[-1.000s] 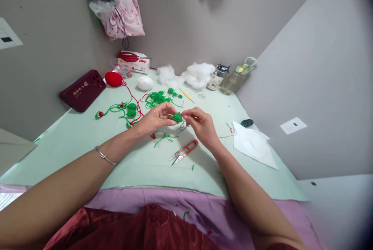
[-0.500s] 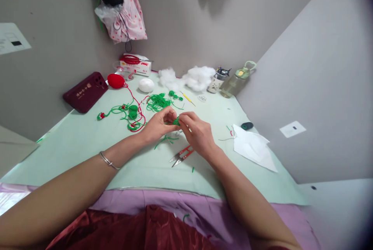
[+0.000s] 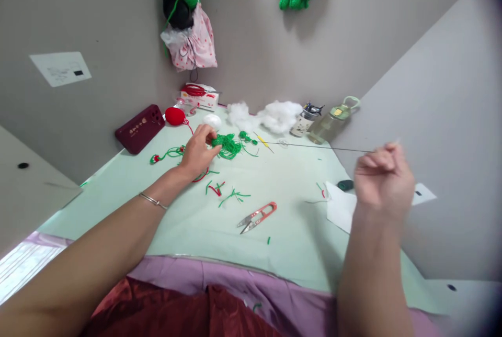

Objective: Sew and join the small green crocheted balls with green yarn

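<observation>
Taking the middle of the tabletop (image 3: 298, 243) as the clock's centre, with twelve at the far wall, I see the left hand (image 3: 198, 151) at ten o'clock. Its thumb and bent fingers pinch a small green piece (image 3: 214, 142), whose edges I can't tell from the green yarn tangle (image 3: 229, 147) behind it, towards eleven. The right hand (image 3: 384, 172) is raised over at three o'clock, fingers curled and pressed together on a dark thread (image 3: 314, 145). The thread runs nearly straight across the table from the left hand's side; the right fingertips are blurred, and I can't make out whether they grip a needle too.

The orange-handled snips (image 3: 258, 217) lie at six o'clock, blades apart, with green snippets (image 3: 234, 197) near them towards eight. A red ball (image 3: 175, 116) and, farther out, a maroon phone (image 3: 140, 128) are at ten, a white ball (image 3: 212, 120) at eleven. The yellow-handled hook (image 3: 263, 142) lies at twelve, white stuffing (image 3: 280, 116) is just past it, and a cup of pens (image 3: 303, 122) stands at one. Between one and two is a green-lidded bottle (image 3: 330, 123); between three and four, white paper (image 3: 339, 208), partly behind the right arm.
</observation>
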`<control>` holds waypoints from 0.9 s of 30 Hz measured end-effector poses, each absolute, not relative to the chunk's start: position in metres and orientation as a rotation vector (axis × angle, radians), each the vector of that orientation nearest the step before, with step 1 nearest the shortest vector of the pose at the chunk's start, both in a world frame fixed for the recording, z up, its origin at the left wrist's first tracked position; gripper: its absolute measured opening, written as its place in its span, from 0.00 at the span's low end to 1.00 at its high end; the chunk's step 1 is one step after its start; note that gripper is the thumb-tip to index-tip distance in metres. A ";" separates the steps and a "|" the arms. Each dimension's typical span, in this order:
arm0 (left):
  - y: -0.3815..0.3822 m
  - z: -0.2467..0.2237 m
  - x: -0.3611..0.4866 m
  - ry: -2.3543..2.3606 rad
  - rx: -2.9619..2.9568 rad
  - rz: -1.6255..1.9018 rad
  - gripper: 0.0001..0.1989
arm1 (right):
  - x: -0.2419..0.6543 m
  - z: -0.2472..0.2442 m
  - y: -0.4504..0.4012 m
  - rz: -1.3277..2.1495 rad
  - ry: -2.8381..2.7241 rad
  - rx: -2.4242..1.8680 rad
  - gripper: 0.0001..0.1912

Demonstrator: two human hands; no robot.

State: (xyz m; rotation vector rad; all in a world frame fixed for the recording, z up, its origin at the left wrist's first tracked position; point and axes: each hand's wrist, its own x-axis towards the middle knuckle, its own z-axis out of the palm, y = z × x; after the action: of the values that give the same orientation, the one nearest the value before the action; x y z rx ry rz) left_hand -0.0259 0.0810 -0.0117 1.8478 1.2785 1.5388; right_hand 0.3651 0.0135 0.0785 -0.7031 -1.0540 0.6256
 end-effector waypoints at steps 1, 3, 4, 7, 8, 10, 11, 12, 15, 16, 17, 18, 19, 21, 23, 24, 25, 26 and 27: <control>0.085 -0.012 -0.030 1.320 1.850 1.565 0.12 | 0.382 0.077 0.013 0.576 -1.026 -0.697 0.10; 0.091 -0.013 -0.034 1.368 1.828 1.648 0.12 | 0.409 0.073 0.010 0.478 -0.920 -0.675 0.10; 0.093 -0.014 -0.034 1.369 1.810 1.692 0.13 | 0.417 0.072 0.009 0.443 -0.839 -0.676 0.10; 0.088 -0.015 -0.026 1.256 1.741 1.716 0.14 | 0.415 0.070 0.012 0.424 -0.631 -0.743 0.15; 0.084 -0.015 -0.021 1.192 1.712 1.678 0.16 | 0.407 0.070 0.015 0.449 -0.603 -0.776 0.14; 0.073 -0.014 -0.012 1.065 1.687 1.592 0.25 | 0.380 0.068 0.022 0.513 -0.640 -0.820 0.10; 0.067 -0.013 -0.007 0.994 1.718 1.558 0.27 | 0.363 0.066 0.025 0.542 -0.678 -0.836 0.10; 0.061 -0.012 -0.002 0.929 1.759 1.533 0.25 | 0.344 0.063 0.027 0.583 -0.779 -0.882 0.09; 0.045 -0.010 0.010 0.772 1.778 1.473 0.14 | 0.287 0.052 0.021 0.652 -1.162 -1.032 0.06; 0.041 -0.009 0.013 0.732 1.735 1.457 0.13 | 0.269 0.048 0.016 0.661 -1.295 -1.080 0.08; 0.037 -0.008 0.016 0.703 1.681 1.431 0.13 | 0.253 0.044 0.011 0.686 -1.458 -1.130 0.09; 0.034 -0.008 0.018 0.677 1.633 1.400 0.14 | 0.239 0.040 0.005 0.691 -1.599 -1.142 0.09; 0.031 -0.007 0.020 0.660 1.599 1.370 0.15 | 0.228 0.036 0.000 0.666 -1.726 -1.133 0.09; 0.028 -0.005 0.022 0.649 1.558 1.325 0.16 | 0.213 0.031 -0.008 0.533 -1.895 -1.092 0.09; 0.026 -0.003 0.023 0.655 1.524 1.289 0.16 | 0.208 0.027 -0.011 0.403 -1.950 -1.077 0.09; 0.026 -0.001 0.023 0.652 1.495 1.264 0.16 | 0.207 0.026 -0.011 0.363 -1.950 -1.080 0.08; 0.026 0.000 0.023 0.645 1.459 1.235 0.17 | 0.207 0.025 -0.011 0.337 -1.942 -1.087 0.07; 0.027 0.001 0.023 0.633 1.422 1.209 0.19 | 0.207 0.024 -0.011 0.324 -1.930 -1.093 0.06; 0.027 0.002 0.023 0.618 1.387 1.186 0.21 | 0.208 0.024 -0.010 0.319 -1.912 -1.099 0.04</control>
State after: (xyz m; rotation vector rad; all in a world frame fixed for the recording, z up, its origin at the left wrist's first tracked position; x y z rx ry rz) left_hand 0.0225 0.0270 0.0024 1.3872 0.6181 1.1859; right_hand 0.2079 -0.0104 0.0242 -1.0986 -1.9121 0.3191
